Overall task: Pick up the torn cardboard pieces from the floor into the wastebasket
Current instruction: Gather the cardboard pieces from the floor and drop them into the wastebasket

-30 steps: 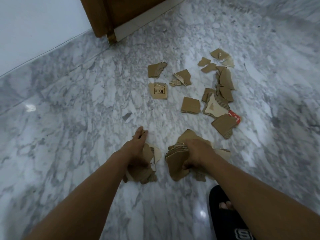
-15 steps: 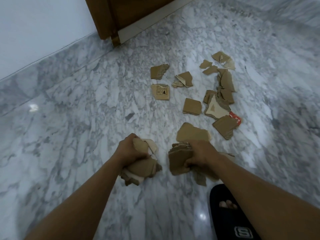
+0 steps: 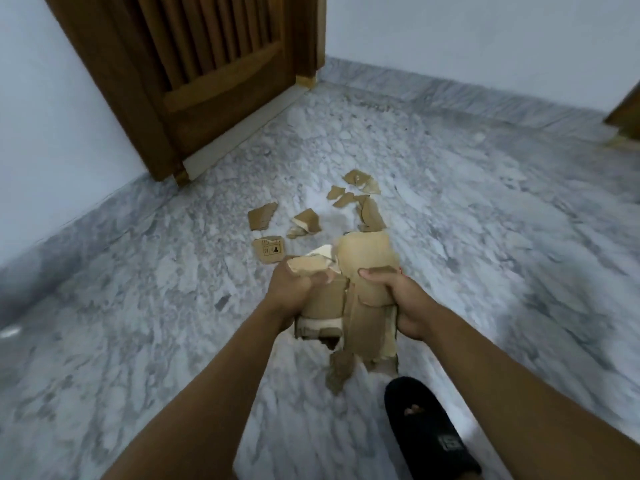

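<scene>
A grey-white marble floor [image 3: 485, 271] fills most of the room and runs out to a marble skirting under pale walls [image 3: 485, 36]. At the far left stands a brown wooden door [image 3: 214, 81] with upright slats. A corner of another wooden frame [image 3: 627, 116] shows at the far right edge.

Two bare forearms reach in from the near side. The left hand [image 3: 294, 292] has its grip curled tight round a wad of torn cardboard [image 3: 325, 303], and pieces stick out above and below the fist. The right hand [image 3: 405, 306] has its grip closed on a larger sheaf of cardboard [image 3: 367, 258], with ragged strips hanging under it. The two handfuls touch in the middle and are held up off the floor.

At the near right a foot in a black slipper [image 3: 426, 431] stands on the marble, toes showing through an opening.

Beyond the hands, loose scraps lie on the floor:
- a ribbed piece [image 3: 262, 216] to the left
- a printed piece [image 3: 270, 250] just nearer than it, close by the left handful
- a folded scrap [image 3: 306, 221] to their right
- a cluster of small scraps [image 3: 356, 195] farthest off

The view is somewhat blurred.
</scene>
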The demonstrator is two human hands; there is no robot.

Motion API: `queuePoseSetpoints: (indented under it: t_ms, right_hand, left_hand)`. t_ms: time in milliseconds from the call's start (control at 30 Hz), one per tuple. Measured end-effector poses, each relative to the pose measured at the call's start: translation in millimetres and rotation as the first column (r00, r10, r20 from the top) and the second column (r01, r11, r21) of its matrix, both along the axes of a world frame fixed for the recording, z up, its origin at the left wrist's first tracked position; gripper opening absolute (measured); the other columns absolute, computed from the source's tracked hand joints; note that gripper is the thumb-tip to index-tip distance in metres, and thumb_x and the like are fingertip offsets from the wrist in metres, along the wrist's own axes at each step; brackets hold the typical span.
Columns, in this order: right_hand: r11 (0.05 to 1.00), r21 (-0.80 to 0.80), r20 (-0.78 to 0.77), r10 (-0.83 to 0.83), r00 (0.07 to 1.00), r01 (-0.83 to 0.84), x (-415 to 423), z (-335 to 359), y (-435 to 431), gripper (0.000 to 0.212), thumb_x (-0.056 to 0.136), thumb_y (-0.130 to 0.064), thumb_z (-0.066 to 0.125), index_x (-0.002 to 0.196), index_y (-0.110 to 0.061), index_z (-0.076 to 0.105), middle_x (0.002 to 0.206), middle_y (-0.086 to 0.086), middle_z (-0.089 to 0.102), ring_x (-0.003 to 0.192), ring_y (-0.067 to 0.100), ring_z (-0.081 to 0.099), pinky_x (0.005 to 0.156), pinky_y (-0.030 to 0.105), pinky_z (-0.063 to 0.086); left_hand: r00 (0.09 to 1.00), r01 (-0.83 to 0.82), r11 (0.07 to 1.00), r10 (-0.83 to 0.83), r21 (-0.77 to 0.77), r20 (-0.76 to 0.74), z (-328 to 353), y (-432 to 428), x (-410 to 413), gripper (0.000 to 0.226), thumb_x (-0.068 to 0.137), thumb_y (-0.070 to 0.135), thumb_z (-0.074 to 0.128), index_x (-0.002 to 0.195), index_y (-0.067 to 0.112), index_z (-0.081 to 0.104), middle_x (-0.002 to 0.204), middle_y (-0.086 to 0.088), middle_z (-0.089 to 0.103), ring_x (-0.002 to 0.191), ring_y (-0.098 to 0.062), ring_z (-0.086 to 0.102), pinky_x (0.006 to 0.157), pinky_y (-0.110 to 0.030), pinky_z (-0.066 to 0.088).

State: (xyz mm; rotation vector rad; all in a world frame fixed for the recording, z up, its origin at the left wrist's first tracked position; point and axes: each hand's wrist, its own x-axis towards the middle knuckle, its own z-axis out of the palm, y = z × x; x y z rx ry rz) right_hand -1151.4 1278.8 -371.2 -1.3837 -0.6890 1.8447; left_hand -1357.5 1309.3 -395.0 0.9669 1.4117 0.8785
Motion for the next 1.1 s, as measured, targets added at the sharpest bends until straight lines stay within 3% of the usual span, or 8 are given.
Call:
queuePoseSetpoints:
  t_ms: [100, 233, 467, 533, 633, 733, 967, 1100]
  right_hand:
    - [0.994, 0.008, -0.06, -0.111, 0.992, 0.112, 39, 30, -17, 0.032, 0.093, -0.023, 0.066, 0.119, -0.006, 0.073, 0.119, 0.018, 0.072, 0.099, 0.032, 0.07, 0.094, 0.044, 0.054]
    - [0.973, 0.054, -0.171, -0.211, 0.962, 0.223, 99, 61, -28, 0.023, 0.096, -0.02, 0.059, 0.098, -0.009, 0.079, 0.096, 0.013, 0.075, 0.082, 0.027, 0.072, 0.08, 0.039, 0.059]
    - [0.948, 0.125, -0.134, -0.276, 0.952, 0.293, 246, 93, -28, 0.041, 0.095, -0.023, 0.065, 0.13, -0.002, 0.065, 0.128, 0.022, 0.066, 0.122, 0.04, 0.061, 0.107, 0.052, 0.047]
    - [0.922, 0.163, -0.111, -0.336, 0.935, 0.351, 302, 112, -32, 0.038, 0.093, -0.022, 0.068, 0.126, -0.002, 0.068, 0.123, 0.022, 0.069, 0.114, 0.039, 0.066, 0.102, 0.051, 0.052]
    - [0.876, 0.25, -0.085, -0.404, 0.911, 0.412, 394, 148, -44, 0.026, 0.095, -0.021, 0.067, 0.116, -0.006, 0.069, 0.102, 0.014, 0.075, 0.087, 0.028, 0.073, 0.075, 0.038, 0.061]
    - [0.811, 0.324, -0.072, -0.493, 0.867, 0.487, 493, 187, -68, 0.021, 0.094, -0.019, 0.067, 0.112, -0.009, 0.071, 0.095, 0.01, 0.076, 0.081, 0.024, 0.073, 0.069, 0.033, 0.059]
    - [0.597, 0.45, -0.053, -0.725, 0.687, 0.664, 707, 246, -138, 0.028, 0.091, -0.019, 0.07, 0.118, -0.013, 0.07, 0.101, 0.008, 0.076, 0.089, 0.023, 0.072, 0.075, 0.036, 0.059]
    - [0.46, 0.457, -0.05, -0.841, 0.538, 0.761, 816, 238, -177, 0.033, 0.089, -0.022, 0.072, 0.121, -0.012, 0.069, 0.113, 0.014, 0.074, 0.1, 0.03, 0.072, 0.081, 0.041, 0.059]
  left_hand:
    - [0.99, 0.086, 0.995, -0.08, -0.049, 0.12, 28, -2, 47, 0.04, 0.07, 0.018, 0.086, 0.107, 0.009, 0.073, 0.102, -0.01, 0.077, 0.091, -0.025, 0.075, 0.076, -0.039, 0.062]
    - [0.973, 0.135, 0.989, -0.122, -0.056, 0.197, 60, -1, 119, 0.031, 0.069, 0.018, 0.084, 0.098, 0.009, 0.079, 0.097, -0.012, 0.077, 0.094, -0.033, 0.074, 0.086, -0.047, 0.059]
    - [0.947, 0.28, 0.96, -0.279, 0.011, 0.159, 110, 14, 271, 0.039, 0.073, 0.028, 0.082, 0.106, 0.008, 0.075, 0.102, -0.015, 0.076, 0.091, -0.032, 0.074, 0.082, -0.048, 0.06]
    - [0.94, 0.304, 0.951, -0.309, 0.058, 0.146, 135, 19, 330, 0.046, 0.064, 0.03, 0.086, 0.104, 0.008, 0.077, 0.099, -0.016, 0.076, 0.089, -0.034, 0.074, 0.083, -0.052, 0.06]
    - [0.916, 0.362, 0.921, -0.38, 0.147, 0.126, 181, 15, 429, 0.032, 0.067, 0.019, 0.084, 0.097, 0.01, 0.079, 0.093, -0.015, 0.077, 0.089, -0.034, 0.074, 0.088, -0.049, 0.059]
    - [0.879, 0.435, 0.868, -0.467, 0.24, 0.096, 224, 0, 537, 0.028, 0.066, 0.017, 0.084, 0.093, 0.012, 0.079, 0.091, -0.009, 0.078, 0.091, -0.029, 0.074, 0.089, -0.041, 0.058]
    - [0.768, 0.6, 0.746, -0.638, 0.288, 0.052, 289, -38, 784, 0.046, 0.053, 0.028, 0.088, 0.096, 0.015, 0.078, 0.094, -0.007, 0.078, 0.094, -0.031, 0.073, 0.093, -0.052, 0.055]
    - [0.675, 0.692, 0.655, -0.737, 0.305, 0.051, 284, -63, 912, 0.023, 0.071, 0.021, 0.084, 0.093, 0.02, 0.077, 0.101, -0.008, 0.075, 0.096, -0.027, 0.071, 0.087, -0.042, 0.058]
